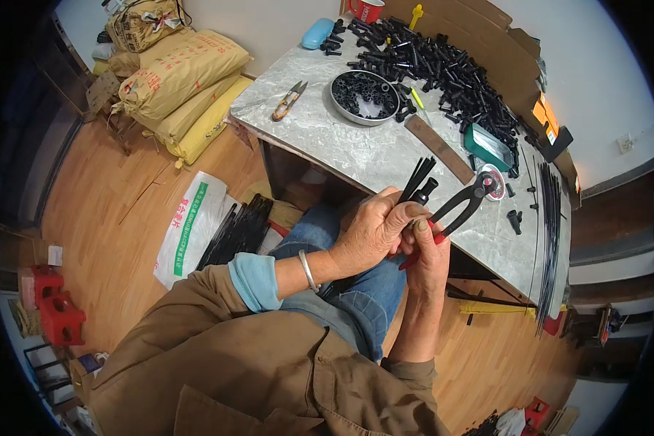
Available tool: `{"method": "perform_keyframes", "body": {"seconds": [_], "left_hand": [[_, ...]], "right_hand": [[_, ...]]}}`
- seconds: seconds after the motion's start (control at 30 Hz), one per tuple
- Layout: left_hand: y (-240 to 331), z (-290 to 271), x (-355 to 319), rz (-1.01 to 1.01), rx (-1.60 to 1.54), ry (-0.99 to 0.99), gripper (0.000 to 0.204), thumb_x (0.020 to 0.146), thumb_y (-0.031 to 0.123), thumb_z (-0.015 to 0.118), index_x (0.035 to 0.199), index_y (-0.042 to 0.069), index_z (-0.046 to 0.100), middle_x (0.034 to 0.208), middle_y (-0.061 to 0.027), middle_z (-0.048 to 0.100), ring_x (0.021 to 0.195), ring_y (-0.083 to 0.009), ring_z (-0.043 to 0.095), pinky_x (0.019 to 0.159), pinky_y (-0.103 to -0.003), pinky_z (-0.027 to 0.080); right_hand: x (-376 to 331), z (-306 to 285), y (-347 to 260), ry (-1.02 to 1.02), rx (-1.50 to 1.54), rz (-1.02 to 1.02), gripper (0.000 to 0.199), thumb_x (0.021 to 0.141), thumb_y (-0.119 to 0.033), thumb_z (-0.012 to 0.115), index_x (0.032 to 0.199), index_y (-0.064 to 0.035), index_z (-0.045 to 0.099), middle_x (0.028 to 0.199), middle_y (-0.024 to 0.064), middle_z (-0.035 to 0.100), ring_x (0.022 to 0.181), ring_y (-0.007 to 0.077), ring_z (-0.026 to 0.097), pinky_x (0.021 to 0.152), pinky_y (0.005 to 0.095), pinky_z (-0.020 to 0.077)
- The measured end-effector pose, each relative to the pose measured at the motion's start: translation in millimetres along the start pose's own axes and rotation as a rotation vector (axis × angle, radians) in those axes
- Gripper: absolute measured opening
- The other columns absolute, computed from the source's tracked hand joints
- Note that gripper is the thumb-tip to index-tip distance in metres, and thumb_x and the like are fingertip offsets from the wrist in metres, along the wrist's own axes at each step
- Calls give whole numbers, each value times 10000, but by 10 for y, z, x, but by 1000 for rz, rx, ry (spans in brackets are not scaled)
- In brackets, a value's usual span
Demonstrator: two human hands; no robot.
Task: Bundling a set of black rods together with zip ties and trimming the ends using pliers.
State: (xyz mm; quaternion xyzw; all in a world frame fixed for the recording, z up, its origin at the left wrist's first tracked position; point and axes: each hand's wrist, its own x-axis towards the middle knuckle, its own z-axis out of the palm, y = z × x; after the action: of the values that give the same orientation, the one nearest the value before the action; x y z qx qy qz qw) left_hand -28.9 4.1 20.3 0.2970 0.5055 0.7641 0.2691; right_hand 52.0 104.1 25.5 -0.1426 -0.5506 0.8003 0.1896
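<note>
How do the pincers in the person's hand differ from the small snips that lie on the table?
The pincers are black with red handles and are held in the right hand; the small snips have pale, yellowish handles and lie untouched on the table. The pincers look larger, with rounded jaws raised over the table edge; the snips are slim and pointed, lying flat near the round dish. Both are hand cutting tools.
</note>
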Motion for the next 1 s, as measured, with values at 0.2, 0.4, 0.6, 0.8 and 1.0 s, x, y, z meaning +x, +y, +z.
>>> {"method": "perform_keyframes", "body": {"seconds": [0.2, 0.4, 0.6, 0.8, 1.0], "left_hand": [[45, 33, -6, -24, 7, 0, 493, 943, 489, 459, 1039, 15, 557, 693, 15, 545, 513, -11, 440, 443, -162, 360], [48, 53, -17, 4, 28, 8, 491, 943, 487, 461, 1031, 15, 562, 697, 16, 548, 513, -7, 441, 443, -158, 359], [15, 76, -26, 5, 3, 15, 491, 938, 486, 477, 1023, 10, 563, 709, 13, 558, 515, -8, 440, 450, -156, 362], [11, 84, -32, 15, 7, 28, 460, 944, 457, 495, 1016, 8, 568, 741, 9, 567, 515, -11, 434, 451, -163, 365], [16, 96, -41, 2, -16, 23, 454, 947, 445, 499, 1010, 6, 598, 760, -2, 544, 514, -24, 432, 452, -176, 368]], "right_hand": [[-28, 23, -8, 48, -2, -14, 304, 894, -325, 637, 833, -37, 562, 659, -2, 476, 553, 98, 450, 497, 229, 350], [-72, 23, -3, 71, -26, -51, 274, 898, -300, 635, 847, -39, 570, 663, -6, 483, 553, 94, 444, 501, 225, 338], [-97, -5, 16, 65, -11, -61, 258, 900, -292, 633, 872, -43, 571, 671, -3, 488, 562, 94, 444, 508, 225, 337], [-122, 20, 2, 68, 4, -73, 259, 895, -292, 642, 874, -44, 571, 674, -7, 484, 565, 92, 443, 502, 226, 337], [-123, -21, 28, 66, 9, -71, 255, 899, -287, 640, 862, -45, 568, 684, -12, 485, 568, 83, 433, 502, 219, 333]]}}
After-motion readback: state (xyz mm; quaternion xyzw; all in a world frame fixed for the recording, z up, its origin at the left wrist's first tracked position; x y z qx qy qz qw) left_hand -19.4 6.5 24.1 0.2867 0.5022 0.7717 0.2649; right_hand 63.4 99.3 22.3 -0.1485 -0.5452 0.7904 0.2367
